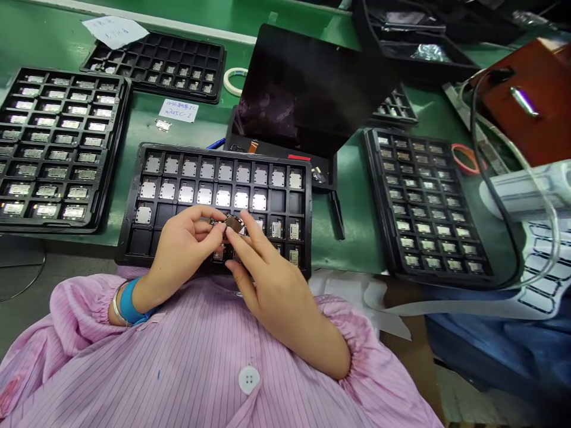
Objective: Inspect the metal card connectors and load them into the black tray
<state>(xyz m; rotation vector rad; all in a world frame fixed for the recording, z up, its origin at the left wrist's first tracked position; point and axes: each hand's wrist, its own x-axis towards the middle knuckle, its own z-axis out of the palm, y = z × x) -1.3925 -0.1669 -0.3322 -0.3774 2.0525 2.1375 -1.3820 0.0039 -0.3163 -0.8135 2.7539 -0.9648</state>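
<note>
Over the front part of a black compartment tray (165, 212), my two hands meet at a small metal-and-brown electronic module (234, 224). Between thumb and index finger, my left hand (181, 244) pinches its left side. From the right, my right hand (270, 270) has its index and middle fingertips against the module, with the thumb lower and apart from it. Silver square modules (204, 195) fill much of the tray's back rows. Other modules (294, 232) with a different face lie in the front right cells, partly hidden by my right hand.
Trays of modules stand left (120, 137), back left (218, 71) and right (383, 196). Behind the middle tray rises a dark panel (307, 89). A handwritten label (178, 110), a loose module (163, 125), tape rolls (232, 81), black tweezers (337, 215) and a cable (475, 113) lie around.
</note>
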